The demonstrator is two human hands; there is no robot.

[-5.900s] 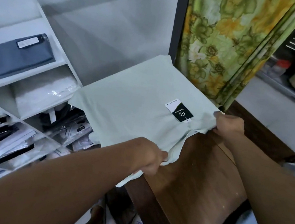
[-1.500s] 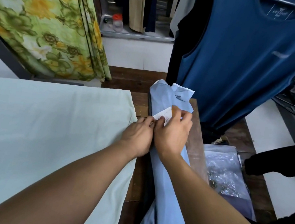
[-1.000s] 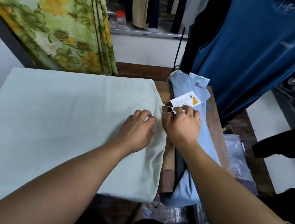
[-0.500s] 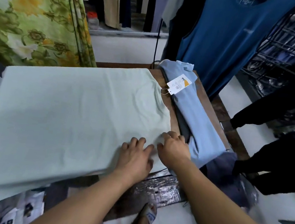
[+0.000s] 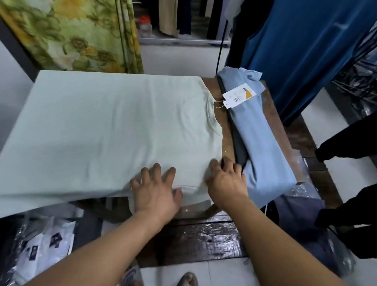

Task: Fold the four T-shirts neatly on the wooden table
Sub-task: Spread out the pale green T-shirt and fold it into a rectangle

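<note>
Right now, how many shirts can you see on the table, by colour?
Pale green shirt: 1
Light blue shirt: 1
Dark garment, only an edge showing under the blue one: 1
Total: 3

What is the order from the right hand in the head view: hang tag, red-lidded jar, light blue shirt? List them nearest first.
1. Light blue shirt, just to the right of the right hand.
2. Hang tag, lying on that shirt's far end.
3. Red-lidded jar, far back in the room, up and to the left.
</note>
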